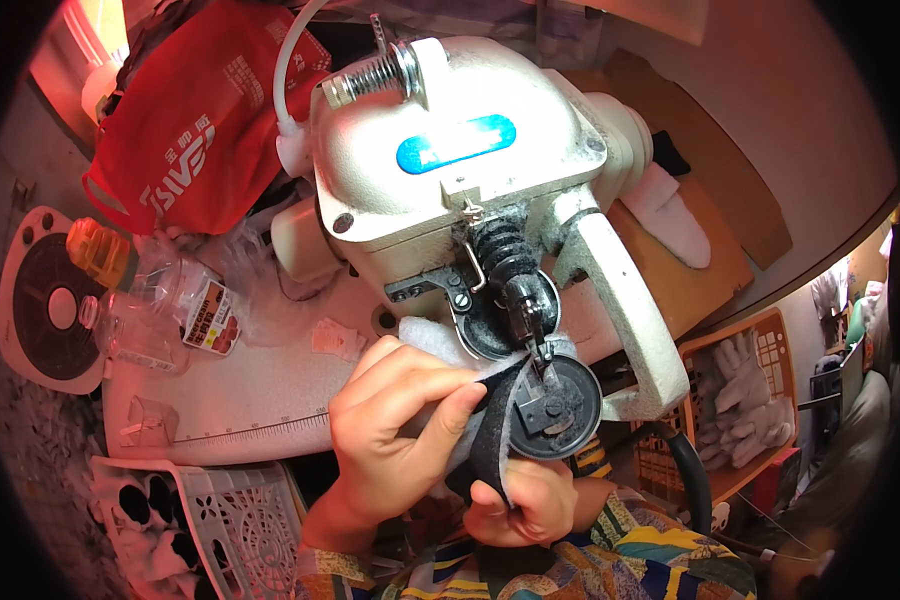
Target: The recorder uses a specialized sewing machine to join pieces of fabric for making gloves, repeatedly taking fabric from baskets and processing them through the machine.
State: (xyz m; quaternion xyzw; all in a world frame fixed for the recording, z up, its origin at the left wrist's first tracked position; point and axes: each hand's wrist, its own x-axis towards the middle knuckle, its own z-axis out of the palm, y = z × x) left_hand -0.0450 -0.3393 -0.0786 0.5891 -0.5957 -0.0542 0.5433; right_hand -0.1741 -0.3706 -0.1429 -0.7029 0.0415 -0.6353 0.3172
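Observation:
A dark strip of fabric with a pale fuzzy side runs up to the round discs of a cream-coloured industrial sewing machine. My left hand pinches its upper part between thumb and fingers, left of the front disc. Lower down, my right hand is closed on the strip's bottom end, just below that disc. The fabric's top edge meets the machine's working point under the black mechanism. White fluffy material shows behind my left fingers.
A red bag lies at the far left, near clear plastic bottles. A light plastic basket of white and black pieces stands lower left. At right are a basket of white fluffy pieces and cardboard bearing a white piece.

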